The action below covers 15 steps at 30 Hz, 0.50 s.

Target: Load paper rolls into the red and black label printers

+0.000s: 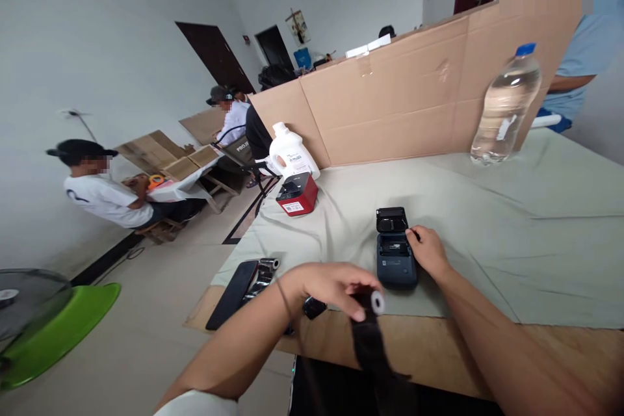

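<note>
My left hand (336, 287) grips a roll of black ribbon (366, 331) by the fingers and thumb. The white core of the roll faces right, and a loose dark strip hangs down past the table's front edge, blurred by motion. My right hand (428, 248) is closed at the right side of a small dark label printer (396, 270), its fingertips at the hinge of the raised lid (391, 220). The printer stands upright on the cloth with its compartment uncovered. Left of my left wrist lie another black roll (268, 264) with its shiny strip and a dark flat phone-like slab (233, 294).
A red and black box (297, 195) and a white jug (291, 151) stand at the back left. Behind them rises a cardboard partition (390, 107). A large water bottle (507, 107) stands at right. A green-edged fan (63, 338) is at lower left; people sit at other tables.
</note>
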Each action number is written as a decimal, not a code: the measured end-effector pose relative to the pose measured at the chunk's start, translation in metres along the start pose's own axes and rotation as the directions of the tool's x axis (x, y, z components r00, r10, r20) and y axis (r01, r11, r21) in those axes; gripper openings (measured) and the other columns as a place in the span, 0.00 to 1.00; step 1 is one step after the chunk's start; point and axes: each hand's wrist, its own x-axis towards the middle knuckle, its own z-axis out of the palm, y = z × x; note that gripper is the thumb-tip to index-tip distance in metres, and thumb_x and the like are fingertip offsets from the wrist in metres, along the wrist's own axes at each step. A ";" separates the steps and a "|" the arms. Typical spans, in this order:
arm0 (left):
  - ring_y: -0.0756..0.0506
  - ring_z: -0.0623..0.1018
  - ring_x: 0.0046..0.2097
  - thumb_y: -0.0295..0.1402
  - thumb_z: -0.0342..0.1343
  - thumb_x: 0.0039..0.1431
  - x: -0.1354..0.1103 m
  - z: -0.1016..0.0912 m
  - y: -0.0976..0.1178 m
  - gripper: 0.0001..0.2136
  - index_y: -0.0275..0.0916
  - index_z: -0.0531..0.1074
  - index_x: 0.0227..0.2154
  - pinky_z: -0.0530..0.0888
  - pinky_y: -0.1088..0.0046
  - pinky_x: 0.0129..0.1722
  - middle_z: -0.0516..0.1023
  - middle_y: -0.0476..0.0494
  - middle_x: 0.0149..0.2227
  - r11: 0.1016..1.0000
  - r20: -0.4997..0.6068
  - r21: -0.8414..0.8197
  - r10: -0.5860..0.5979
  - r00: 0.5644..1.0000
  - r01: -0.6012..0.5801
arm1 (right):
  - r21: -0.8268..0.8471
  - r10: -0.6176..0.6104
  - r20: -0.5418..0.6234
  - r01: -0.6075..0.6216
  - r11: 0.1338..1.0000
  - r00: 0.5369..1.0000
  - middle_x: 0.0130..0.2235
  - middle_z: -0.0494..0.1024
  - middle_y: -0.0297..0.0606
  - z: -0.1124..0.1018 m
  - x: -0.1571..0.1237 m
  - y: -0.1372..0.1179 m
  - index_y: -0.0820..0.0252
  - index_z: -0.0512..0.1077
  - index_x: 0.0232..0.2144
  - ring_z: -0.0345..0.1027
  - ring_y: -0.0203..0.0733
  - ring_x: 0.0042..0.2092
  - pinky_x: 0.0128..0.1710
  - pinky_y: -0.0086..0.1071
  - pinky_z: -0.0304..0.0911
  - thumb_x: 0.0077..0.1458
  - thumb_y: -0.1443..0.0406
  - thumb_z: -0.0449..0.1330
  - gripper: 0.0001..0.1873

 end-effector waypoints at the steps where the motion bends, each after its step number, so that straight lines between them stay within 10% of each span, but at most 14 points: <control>1: 0.46 0.76 0.37 0.33 0.62 0.49 0.015 0.005 0.002 0.16 0.39 0.75 0.42 0.73 0.73 0.37 0.79 0.45 0.38 0.991 -0.080 0.123 0.054 0.995 -0.044 | 0.002 0.000 0.000 0.000 1.000 1.000 0.36 0.79 0.42 0.000 0.000 0.000 0.59 0.75 0.33 0.67 0.45 0.41 0.40 0.33 0.57 0.60 0.59 0.47 0.19; 5: 0.42 0.74 0.44 0.31 0.58 0.52 0.070 0.004 -0.007 0.16 0.39 0.72 0.46 0.70 0.66 0.46 0.76 0.41 0.43 0.818 -0.412 0.567 0.176 0.894 0.100 | -0.001 -0.010 0.001 0.010 1.000 1.000 0.37 0.79 0.41 -0.002 -0.001 -0.001 0.59 0.76 0.34 0.68 0.44 0.42 0.40 0.33 0.57 0.60 0.60 0.48 0.17; 15: 0.36 0.72 0.49 0.33 0.54 0.56 0.113 -0.016 -0.012 0.14 0.37 0.71 0.45 0.66 0.56 0.51 0.78 0.37 0.42 0.570 -0.468 0.733 0.025 0.884 0.372 | -0.019 -0.005 -0.015 0.004 1.000 1.000 0.36 0.79 0.41 0.000 0.000 -0.001 0.58 0.75 0.31 0.68 0.44 0.41 0.40 0.32 0.56 0.60 0.61 0.49 0.16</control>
